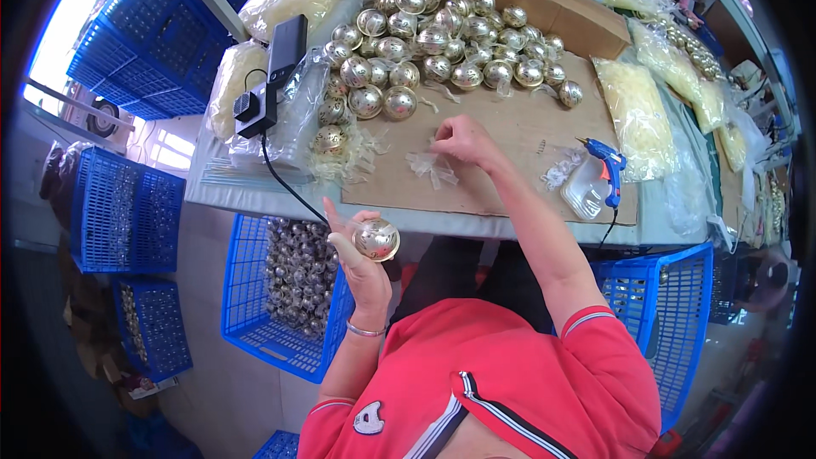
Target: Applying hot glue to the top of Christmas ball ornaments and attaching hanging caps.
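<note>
over the blue crate (255, 323), left hand (361, 268) holding gold ball (376, 239); right hand (459, 140) on cardboard (510, 132)

An open brown cardboard box (544, 0) is seen beyond the right hand (459, 140); clear bags of pale yellow filling (637, 115) are laid right of it.

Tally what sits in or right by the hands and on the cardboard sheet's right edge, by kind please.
Shiny gold ball ornament held in the left hand: 1
Clear film bow pieces under the right hand: 1 small cluster
Blue glue gun: 1
Clear plastic tray: 1
Total: 4
</note>
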`<state>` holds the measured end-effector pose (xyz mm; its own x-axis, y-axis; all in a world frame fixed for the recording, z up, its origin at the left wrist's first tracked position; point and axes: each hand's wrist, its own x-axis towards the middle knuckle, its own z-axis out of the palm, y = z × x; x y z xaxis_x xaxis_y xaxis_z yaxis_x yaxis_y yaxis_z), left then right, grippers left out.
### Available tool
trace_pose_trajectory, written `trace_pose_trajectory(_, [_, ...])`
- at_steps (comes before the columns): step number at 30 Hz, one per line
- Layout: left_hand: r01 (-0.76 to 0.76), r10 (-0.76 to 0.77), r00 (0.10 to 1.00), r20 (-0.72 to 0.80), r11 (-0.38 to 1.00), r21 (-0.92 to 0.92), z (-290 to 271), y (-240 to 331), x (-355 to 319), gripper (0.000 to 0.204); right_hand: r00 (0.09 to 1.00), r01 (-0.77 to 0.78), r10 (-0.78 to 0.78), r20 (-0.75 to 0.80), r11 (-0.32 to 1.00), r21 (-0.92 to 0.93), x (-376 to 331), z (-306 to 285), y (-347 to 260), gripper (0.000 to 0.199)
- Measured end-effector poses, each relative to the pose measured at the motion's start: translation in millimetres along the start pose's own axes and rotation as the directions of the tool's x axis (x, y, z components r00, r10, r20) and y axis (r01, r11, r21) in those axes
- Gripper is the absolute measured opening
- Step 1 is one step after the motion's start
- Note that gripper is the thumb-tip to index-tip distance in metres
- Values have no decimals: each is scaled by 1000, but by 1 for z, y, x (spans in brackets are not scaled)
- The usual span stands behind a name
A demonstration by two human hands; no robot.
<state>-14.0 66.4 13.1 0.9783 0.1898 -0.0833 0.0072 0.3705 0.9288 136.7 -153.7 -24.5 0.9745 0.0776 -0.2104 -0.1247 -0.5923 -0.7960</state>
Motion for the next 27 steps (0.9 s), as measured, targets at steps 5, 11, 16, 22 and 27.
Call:
trace_pose_trajectory(5, [20, -20, 999, 28, 1000, 6, 0, -9, 5, 73, 999, -19, 10, 38, 974, 226, -19, -7, -3, 15])
trace_pose_trajectory(11, [7, -21, 987, 161, 996, 89, 23, -11, 15, 79, 991, 65, 14, -133, 817, 572, -94, -25, -37, 10])
trace_pose_trajectory(16, [-42, 9, 967, 255, 992, 122, 46, -25, 16, 85, 987, 89, 32, -157, 707, 701, -138, -3, -58, 10])
trace_pose_trajectory(22, [-119, 75, 942, 326, 986, 116, 58, -41, 12, 79, 968, 128, 50, -245, 745, 655, -139, 14, -52, 10])
trace_pose_trajectory(27, [-28, 44, 948, 317, 998, -54, 66, -43, 9, 73, 967, 151, 68, -246, 624, 767, -140, 19, -51, 10])
